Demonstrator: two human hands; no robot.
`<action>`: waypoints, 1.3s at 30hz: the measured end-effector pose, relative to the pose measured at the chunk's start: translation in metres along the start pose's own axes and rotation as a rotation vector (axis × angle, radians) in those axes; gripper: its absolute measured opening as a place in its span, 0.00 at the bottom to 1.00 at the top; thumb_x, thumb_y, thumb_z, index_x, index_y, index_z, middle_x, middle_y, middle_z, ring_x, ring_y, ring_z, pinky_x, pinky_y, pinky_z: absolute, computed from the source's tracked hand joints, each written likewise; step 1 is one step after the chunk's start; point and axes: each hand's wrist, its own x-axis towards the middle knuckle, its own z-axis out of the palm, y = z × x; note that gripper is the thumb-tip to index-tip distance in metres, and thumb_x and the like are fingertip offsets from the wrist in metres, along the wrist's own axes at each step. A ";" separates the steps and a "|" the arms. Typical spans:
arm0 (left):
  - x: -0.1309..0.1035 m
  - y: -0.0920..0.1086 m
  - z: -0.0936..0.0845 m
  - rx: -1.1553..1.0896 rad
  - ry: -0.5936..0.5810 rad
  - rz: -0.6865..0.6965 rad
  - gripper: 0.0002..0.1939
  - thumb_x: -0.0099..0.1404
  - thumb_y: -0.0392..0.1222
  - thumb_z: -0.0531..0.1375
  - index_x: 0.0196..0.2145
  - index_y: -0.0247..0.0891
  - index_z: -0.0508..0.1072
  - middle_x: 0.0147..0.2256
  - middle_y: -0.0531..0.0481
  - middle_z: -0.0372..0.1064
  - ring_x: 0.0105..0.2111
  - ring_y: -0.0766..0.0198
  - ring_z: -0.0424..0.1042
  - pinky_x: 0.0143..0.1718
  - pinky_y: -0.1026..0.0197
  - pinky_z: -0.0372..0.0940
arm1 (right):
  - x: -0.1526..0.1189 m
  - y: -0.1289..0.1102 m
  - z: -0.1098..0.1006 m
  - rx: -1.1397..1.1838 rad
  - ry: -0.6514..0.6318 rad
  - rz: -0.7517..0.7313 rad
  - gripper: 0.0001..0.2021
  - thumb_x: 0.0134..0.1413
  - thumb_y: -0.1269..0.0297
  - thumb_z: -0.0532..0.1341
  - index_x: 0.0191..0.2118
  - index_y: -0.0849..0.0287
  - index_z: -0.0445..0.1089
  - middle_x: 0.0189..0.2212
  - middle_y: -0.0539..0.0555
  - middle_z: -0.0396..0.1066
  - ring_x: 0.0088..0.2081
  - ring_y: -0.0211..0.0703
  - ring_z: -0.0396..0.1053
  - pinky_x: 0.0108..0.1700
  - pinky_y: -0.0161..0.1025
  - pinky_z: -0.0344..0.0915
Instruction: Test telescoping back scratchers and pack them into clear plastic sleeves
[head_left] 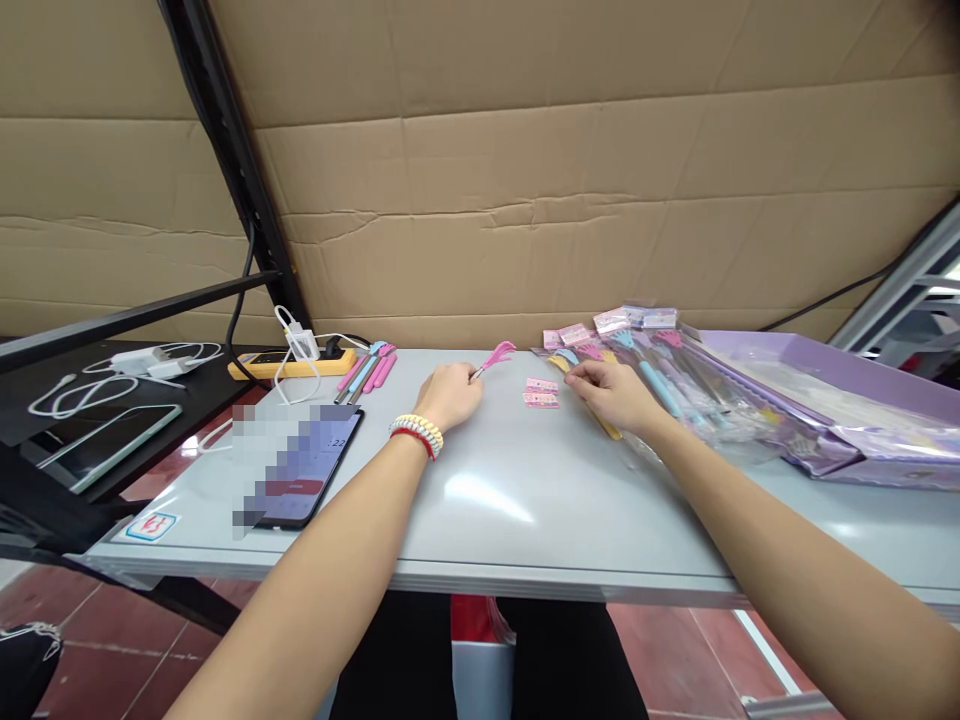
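My left hand [452, 393] is closed around a back scratcher with a pink claw-shaped head [499, 354], which points up and right; its handle is hidden in my fist. To the right, the fingers of my right hand [611, 392] pinch a yellow back scratcher [609, 430] lying slanted on the table, its handle showing below the palm. Two small pink printed cards [541, 393] lie between my hands. Just beyond my right hand are several back scratchers in clear bags [660, 375] with printed header cards [634, 318].
A purple box [847, 450] with plastic bags stands at the right. Several loose back scratchers [367, 372] lie at the back left, beside a yellow power strip [300, 366] with a white charger [303, 342]. A phone [319, 465] lies near my left forearm. Cardboard [525, 200] walls the back.
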 end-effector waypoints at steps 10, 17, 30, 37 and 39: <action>0.000 -0.001 0.001 -0.001 -0.037 -0.022 0.10 0.59 0.38 0.49 0.24 0.40 0.68 0.25 0.45 0.69 0.26 0.57 0.67 0.27 0.59 0.55 | 0.000 -0.001 -0.001 -0.008 -0.017 -0.024 0.13 0.50 0.57 0.54 0.29 0.61 0.70 0.22 0.53 0.68 0.26 0.39 0.62 0.30 0.37 0.57; -0.001 -0.001 0.000 -0.012 -0.029 -0.027 0.10 0.59 0.38 0.49 0.22 0.40 0.65 0.24 0.46 0.67 0.24 0.58 0.65 0.25 0.59 0.53 | -0.001 -0.003 -0.002 0.021 0.029 -0.035 0.13 0.50 0.57 0.54 0.27 0.61 0.69 0.20 0.52 0.66 0.23 0.37 0.59 0.27 0.36 0.54; -0.001 -0.001 0.000 0.007 -0.067 -0.025 0.11 0.59 0.38 0.49 0.21 0.40 0.65 0.24 0.45 0.68 0.25 0.57 0.65 0.26 0.59 0.54 | -0.001 -0.003 -0.002 -0.004 0.001 -0.031 0.14 0.50 0.57 0.53 0.28 0.61 0.69 0.21 0.52 0.66 0.24 0.39 0.60 0.28 0.36 0.55; -0.001 0.000 0.001 0.013 -0.079 -0.032 0.12 0.61 0.40 0.48 0.25 0.39 0.69 0.27 0.43 0.70 0.28 0.55 0.68 0.29 0.58 0.56 | -0.002 -0.005 -0.003 0.003 -0.003 -0.011 0.13 0.49 0.57 0.53 0.28 0.61 0.69 0.21 0.52 0.66 0.25 0.39 0.60 0.28 0.36 0.55; -0.001 0.000 0.002 0.016 -0.084 -0.034 0.13 0.61 0.40 0.48 0.26 0.39 0.70 0.28 0.42 0.71 0.29 0.55 0.68 0.29 0.58 0.57 | -0.002 -0.005 -0.003 0.002 -0.003 -0.016 0.13 0.49 0.57 0.53 0.27 0.61 0.69 0.21 0.52 0.65 0.24 0.39 0.59 0.28 0.36 0.54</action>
